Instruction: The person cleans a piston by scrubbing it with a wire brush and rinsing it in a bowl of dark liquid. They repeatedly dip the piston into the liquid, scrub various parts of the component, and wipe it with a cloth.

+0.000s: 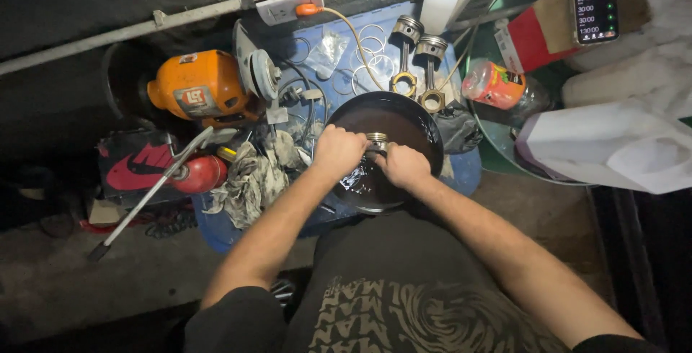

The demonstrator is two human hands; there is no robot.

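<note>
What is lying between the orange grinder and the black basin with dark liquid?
In the head view, a crumpled grey rag lies between the orange grinder and the black basin.

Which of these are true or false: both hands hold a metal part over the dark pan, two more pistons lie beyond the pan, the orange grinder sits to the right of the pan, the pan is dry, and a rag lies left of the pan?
1. Both hands hold a metal part over the pan. True: the left hand and right hand both grip a piston above the black pan.
2. Two more pistons lie beyond the pan. True: two pistons with rods lie on the blue surface.
3. The orange grinder sits right of the pan. False: the orange grinder is on the left.
4. The pan is dry. False: it holds dark, shiny liquid.
5. A rag lies left of the pan. True: a dirty rag lies there.
</note>
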